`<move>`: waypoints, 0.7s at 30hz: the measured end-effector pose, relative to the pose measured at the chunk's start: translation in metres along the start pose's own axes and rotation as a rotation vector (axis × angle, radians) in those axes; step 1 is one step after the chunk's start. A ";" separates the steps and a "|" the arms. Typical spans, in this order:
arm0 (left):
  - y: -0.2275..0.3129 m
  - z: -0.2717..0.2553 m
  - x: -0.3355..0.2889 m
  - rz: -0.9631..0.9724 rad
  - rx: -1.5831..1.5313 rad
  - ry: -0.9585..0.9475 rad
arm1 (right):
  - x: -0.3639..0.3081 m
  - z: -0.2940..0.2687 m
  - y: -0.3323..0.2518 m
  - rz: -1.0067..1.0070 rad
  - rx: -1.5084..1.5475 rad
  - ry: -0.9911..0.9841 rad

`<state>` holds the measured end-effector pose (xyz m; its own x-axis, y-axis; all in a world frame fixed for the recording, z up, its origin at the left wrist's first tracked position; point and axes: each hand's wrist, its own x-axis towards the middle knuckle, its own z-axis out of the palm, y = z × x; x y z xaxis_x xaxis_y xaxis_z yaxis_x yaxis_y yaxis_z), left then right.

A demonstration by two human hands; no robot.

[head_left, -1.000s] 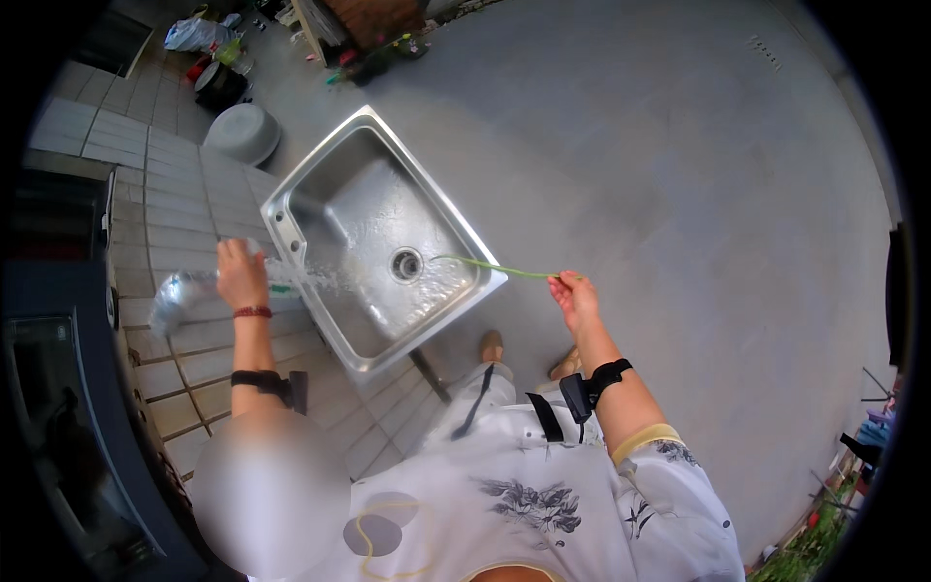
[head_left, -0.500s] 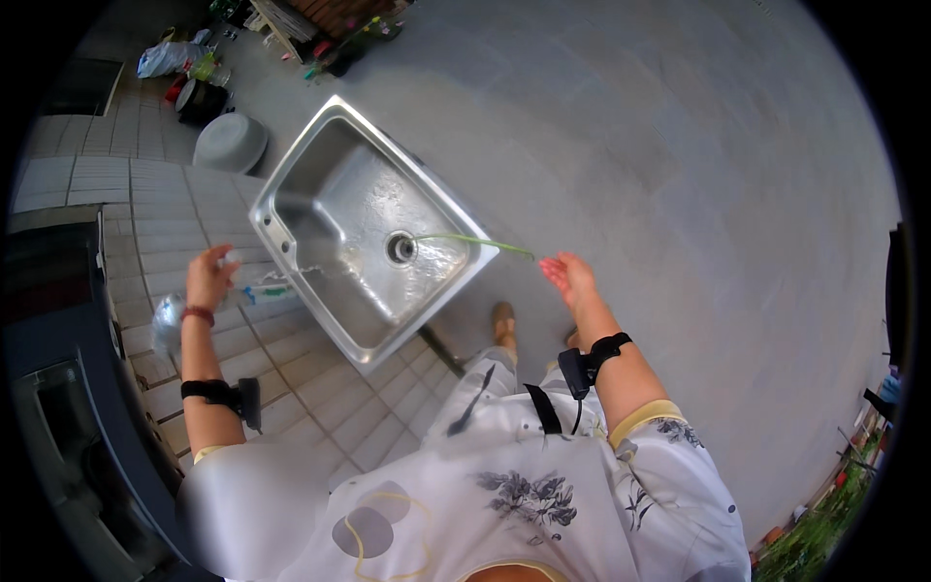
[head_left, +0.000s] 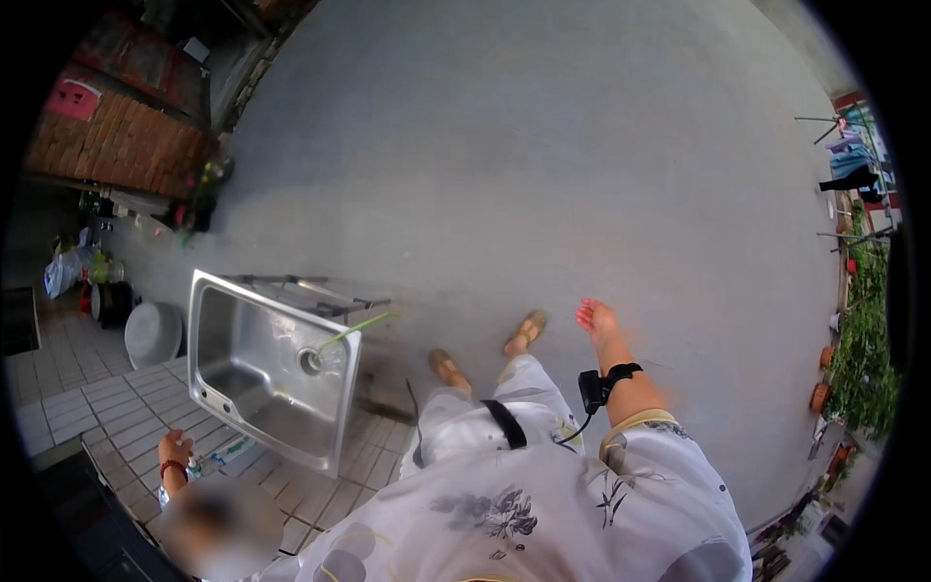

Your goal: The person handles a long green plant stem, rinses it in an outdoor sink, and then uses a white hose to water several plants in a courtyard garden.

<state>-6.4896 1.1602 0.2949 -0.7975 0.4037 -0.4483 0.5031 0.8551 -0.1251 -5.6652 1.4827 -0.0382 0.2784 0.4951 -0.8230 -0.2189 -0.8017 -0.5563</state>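
The green strand (head_left: 354, 331) now leans unheld from the drain (head_left: 310, 362) across the rim of the steel sink (head_left: 233, 330), its outer end poking past the edge that the right hand's fingers were pinching a second ago. That right hand (head_left: 599, 318) is now well apart over the bare floor (head_left: 621, 194), its grip released and loosely curled, so the strand rests on its own. The left hand (head_left: 175, 450) is beside clear plastic (head_left: 233, 449) near the sink; whether its grip holds anything I cannot tell, and the splashing stream no longer shows.
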 end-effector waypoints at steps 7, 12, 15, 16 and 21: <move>0.132 0.066 0.021 -0.214 0.384 0.269 | 0.067 -0.154 -0.007 0.050 0.231 0.362; 0.477 0.115 -0.045 0.351 0.268 0.072 | 0.127 -0.296 -0.060 -0.212 -0.315 0.696; 0.630 0.107 -0.089 0.567 0.276 0.032 | 0.074 -0.325 -0.200 -0.131 0.324 0.163; 0.684 0.113 -0.104 0.642 0.289 0.000 | 0.056 -0.351 -0.241 -0.146 0.346 0.198; 0.910 0.124 -0.163 0.788 0.396 -0.068 | -0.010 -0.457 -0.411 -0.659 0.099 -0.043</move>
<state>-5.8609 1.8322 0.1448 -0.1549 0.7971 -0.5837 0.9866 0.1556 -0.0492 -5.1505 1.6545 0.2508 0.3459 0.8857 -0.3097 -0.1012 -0.2929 -0.9508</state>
